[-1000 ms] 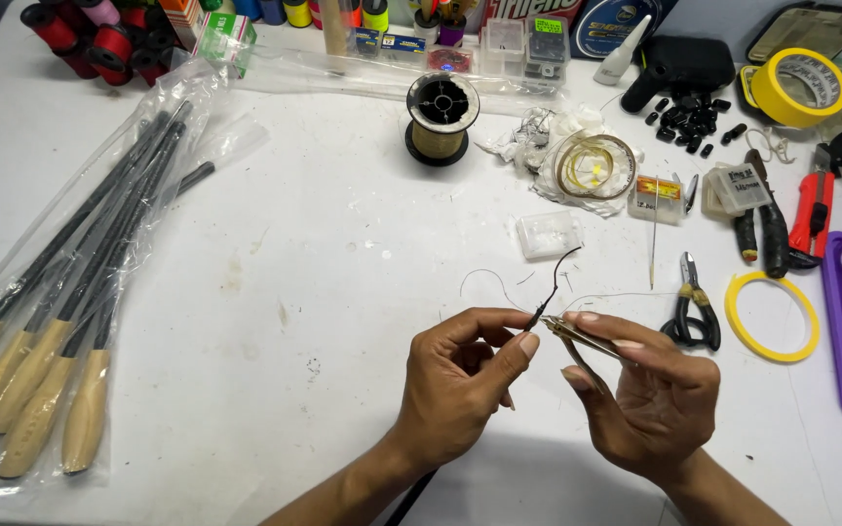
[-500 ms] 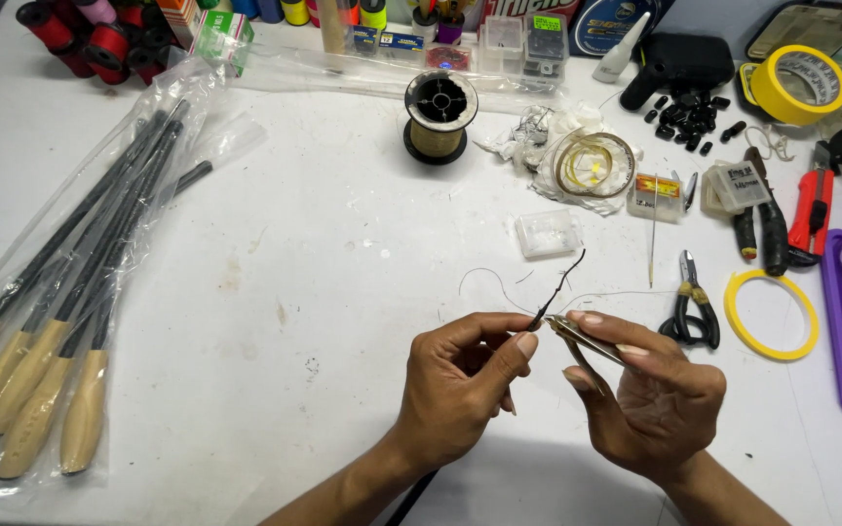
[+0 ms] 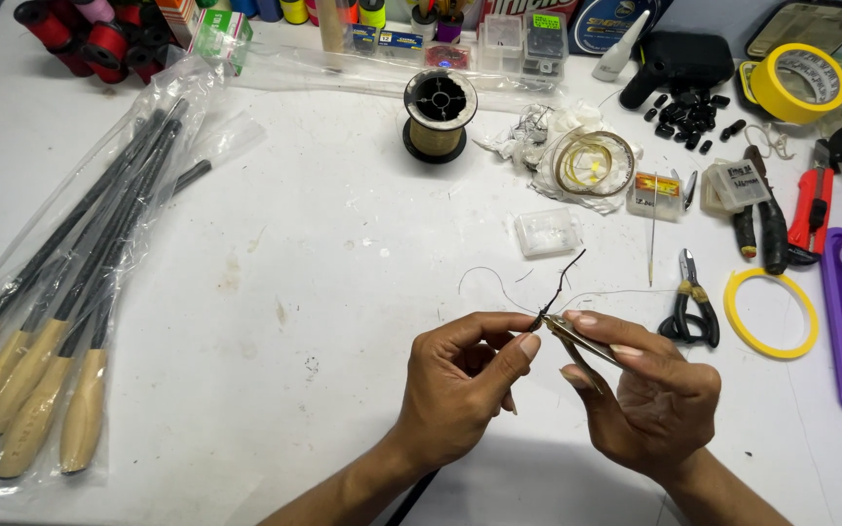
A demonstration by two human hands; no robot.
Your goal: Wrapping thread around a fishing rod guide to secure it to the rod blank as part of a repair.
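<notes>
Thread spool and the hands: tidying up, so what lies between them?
In the head view, only bare white table lies between the spool and the left hand.

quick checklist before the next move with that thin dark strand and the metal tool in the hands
1. Left hand pinches the thin dark strand: ok.
2. Right hand grips the slim metal tool: ok.
3. Tool tip meets the strand at the left fingertips: ok.
4. Strand's upper end free above the table: ok.
5. Small scissors close by the right hand: ok.
6. Knot or hook at the pinch: cannot tell.
</notes>
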